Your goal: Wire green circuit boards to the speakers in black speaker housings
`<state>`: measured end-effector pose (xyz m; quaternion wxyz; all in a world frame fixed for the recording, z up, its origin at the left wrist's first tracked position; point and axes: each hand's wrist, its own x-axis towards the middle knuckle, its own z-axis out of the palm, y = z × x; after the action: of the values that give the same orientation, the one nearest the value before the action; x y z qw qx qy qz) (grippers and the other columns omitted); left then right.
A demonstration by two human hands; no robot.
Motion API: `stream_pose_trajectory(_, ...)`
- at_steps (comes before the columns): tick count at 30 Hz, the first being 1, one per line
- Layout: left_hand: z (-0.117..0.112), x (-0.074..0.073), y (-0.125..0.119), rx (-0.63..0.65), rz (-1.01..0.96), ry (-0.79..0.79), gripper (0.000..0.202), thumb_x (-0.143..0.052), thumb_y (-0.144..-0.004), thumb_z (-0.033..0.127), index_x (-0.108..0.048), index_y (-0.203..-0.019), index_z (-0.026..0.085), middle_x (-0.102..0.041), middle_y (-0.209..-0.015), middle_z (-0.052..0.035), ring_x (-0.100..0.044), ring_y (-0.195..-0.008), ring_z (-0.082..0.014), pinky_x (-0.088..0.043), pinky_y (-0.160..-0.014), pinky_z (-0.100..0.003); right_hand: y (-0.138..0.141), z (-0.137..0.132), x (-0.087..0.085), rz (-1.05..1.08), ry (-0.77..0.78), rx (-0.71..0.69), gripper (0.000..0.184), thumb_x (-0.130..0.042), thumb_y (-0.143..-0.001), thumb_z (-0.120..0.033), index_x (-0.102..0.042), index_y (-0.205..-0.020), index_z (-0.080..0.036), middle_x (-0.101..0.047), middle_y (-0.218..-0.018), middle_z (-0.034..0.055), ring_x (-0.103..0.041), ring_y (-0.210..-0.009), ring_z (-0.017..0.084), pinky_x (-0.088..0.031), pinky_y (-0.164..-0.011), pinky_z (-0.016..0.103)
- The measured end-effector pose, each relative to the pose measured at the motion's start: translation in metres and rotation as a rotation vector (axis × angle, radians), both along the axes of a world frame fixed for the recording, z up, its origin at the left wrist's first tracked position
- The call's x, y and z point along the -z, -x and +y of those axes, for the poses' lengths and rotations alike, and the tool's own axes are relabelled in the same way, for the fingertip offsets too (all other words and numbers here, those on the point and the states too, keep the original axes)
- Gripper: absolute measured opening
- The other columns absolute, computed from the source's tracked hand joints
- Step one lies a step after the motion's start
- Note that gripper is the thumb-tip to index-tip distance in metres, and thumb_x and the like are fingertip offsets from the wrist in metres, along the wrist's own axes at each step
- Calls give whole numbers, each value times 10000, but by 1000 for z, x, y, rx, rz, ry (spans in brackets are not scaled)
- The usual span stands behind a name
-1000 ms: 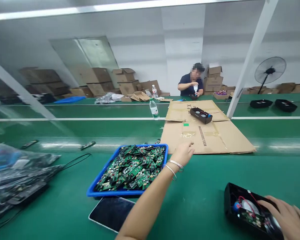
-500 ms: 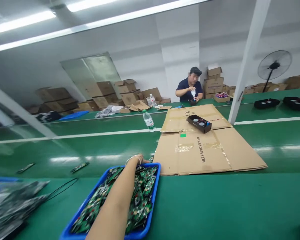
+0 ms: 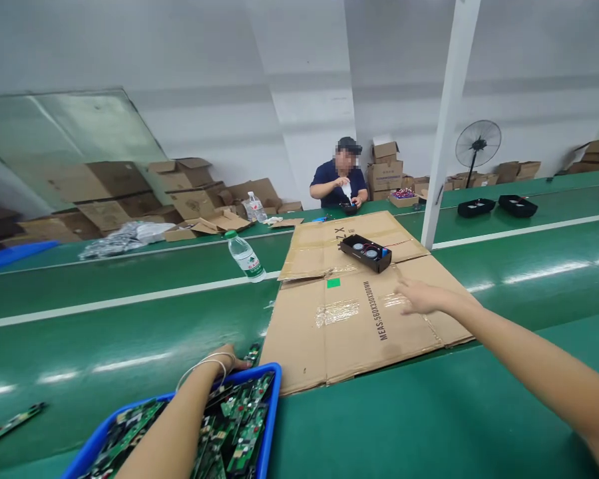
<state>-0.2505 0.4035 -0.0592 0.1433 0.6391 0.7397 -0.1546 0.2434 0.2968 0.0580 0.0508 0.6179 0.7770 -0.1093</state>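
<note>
My left hand (image 3: pixel 228 358) is at the far rim of a blue tray (image 3: pixel 275 399) heaped with green circuit boards (image 3: pixel 247 432). Its fingertips are near a single circuit board (image 3: pixel 252 353) just beyond the rim; most of its fingers are hidden, so its grip cannot be made out. My right hand (image 3: pixel 419 297) is open and empty, fingers stretched out over a flattened cardboard sheet (image 3: pixel 299 332). Beyond these fingers, a black speaker box (image 3: pixel 367 253) with two round drivers and thin wires lies on the cardboard.
A water bottle (image 3: pixel 245 257) stands left of the cardboard. Another circuit board (image 3: pixel 12 424) lies at far left. A white post (image 3: pixel 446 133) rises at right. Across the bench sits a person (image 3: pixel 337 183) in a cap; black housings (image 3: pixel 476 207) lie to the right.
My right hand has come into view from the right, reaching over the cardboard. The view has swung right, so things appear farther left. My left hand stays by the tray's far rim.
</note>
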Motion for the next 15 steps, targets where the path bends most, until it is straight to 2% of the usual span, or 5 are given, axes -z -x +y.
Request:
stream_pose_trajectory(3, -1, 3, 6, 29, 32, 63, 229, -584, -869, 304, -600, -1010, 124, -629, -1002, -59, -617, -885, -186, -521, -776, -375, 19, 65, 28, -36, -82, 103, 408, -580, -879, -345, -505, -1235, -162, -445, -1338, 115, -479, -1169, 259, -420, -961, 474)
stream_pose_trajectory(7, -5, 2, 12, 84, 35, 50, 243, -590, -864, 290, -592, -1050, 133, -612, -1073, -69, -599, -967, -211, -507, -825, -405, 23, 113, 56, -57, -136, 160, 349, -543, -906, -336, -511, -1216, -180, -493, -1270, 94, -522, -1100, 231, -457, -918, 458)
stream_pose_trajectory(11, -9, -3, 10, 130, 44, 17, 250, -596, -861, 282, -591, -1067, 141, -607, -1101, -74, -591, -1002, -217, -497, -850, -418, 23, 130, 62, -65, -137, 155, 325, -543, -908, -336, -529, -1184, -165, -525, -1220, 92, -556, -1037, 210, -489, -871, 423)
stream_pose_trajectory(15, -11, -15, -4, 171, 61, -61, 241, -589, -865, 283, -593, -1057, 138, -630, -1037, -65, -613, -939, -200, -493, -840, -410, 29, 113, 57, -64, -131, 127, 338, -548, -905, -344, -527, -1180, -149, -546, -1175, 91, -572, -997, 202, -505, -837, 403)
